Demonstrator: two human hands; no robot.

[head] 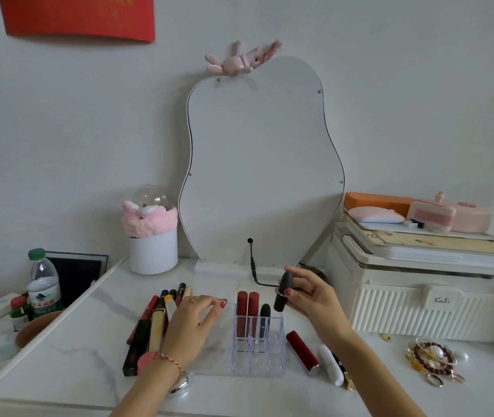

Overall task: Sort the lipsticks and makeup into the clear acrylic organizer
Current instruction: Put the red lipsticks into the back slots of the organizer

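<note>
The clear acrylic organizer (pixel 259 361) stands at the table's front middle. Two red lipsticks (pixel 247 308) and a dark one (pixel 265 319) stand upright in its back compartments. My right hand (pixel 312 299) pinches a black lipstick (pixel 283 291) just above the organizer's back right corner. My left hand (pixel 193 323) rests with fingers spread on the organizer's left part. A pile of lip glosses and makeup sticks (pixel 156 314) lies to the left. A red lipstick (pixel 302 352) and a white tube (pixel 331 368) lie to the right.
A wavy mirror (pixel 257 164) with a black cable stands behind. A white storage box (pixel 426 293) is at the right, jewellery (pixel 432 359) in front of it. A white pot with a pink headband (pixel 153 251) and a water bottle (pixel 44 281) are at the left.
</note>
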